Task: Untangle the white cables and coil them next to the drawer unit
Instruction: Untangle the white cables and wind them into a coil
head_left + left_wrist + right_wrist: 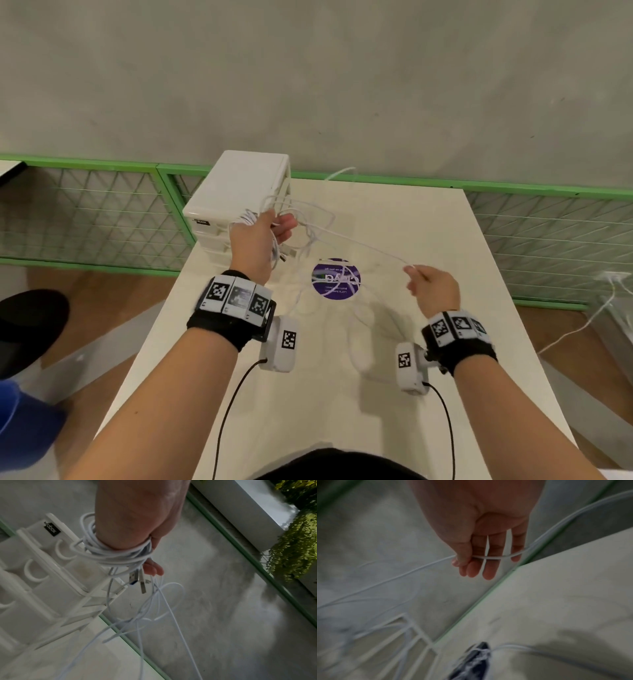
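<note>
Both hands were up over the table (445, 394) — the left hand (257, 242), beside the drawer unit (239, 192), gripped the coiled cables (109, 555), while the right hand (432, 290) pinched one strand, which I judge needed winding on next.

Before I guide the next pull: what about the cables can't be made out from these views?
- Head view: white cables wash out against the table; count unclear.
- Left wrist: left hand covers the coil's inside; crossings below blurred.
- Right wrist: blurred; the strand beyond the right hand leaves the frame edge.
</note>
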